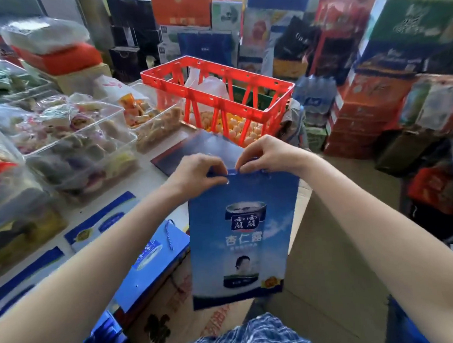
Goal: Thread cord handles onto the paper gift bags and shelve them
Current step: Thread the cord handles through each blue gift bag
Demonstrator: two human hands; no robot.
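Finished bag (156, 259): lies flat on the table at my left, cord handle on.
My left hand (198, 170): pinches the blue cord (232, 174) at the bag's top edge.
Gift bag (240, 237): hangs upright before me.
My right hand (264, 152): pinches the same cord beside it.

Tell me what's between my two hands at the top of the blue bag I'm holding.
In the head view, a short stretch of blue cord runs between the left hand and right hand, along the blue bag top edge.
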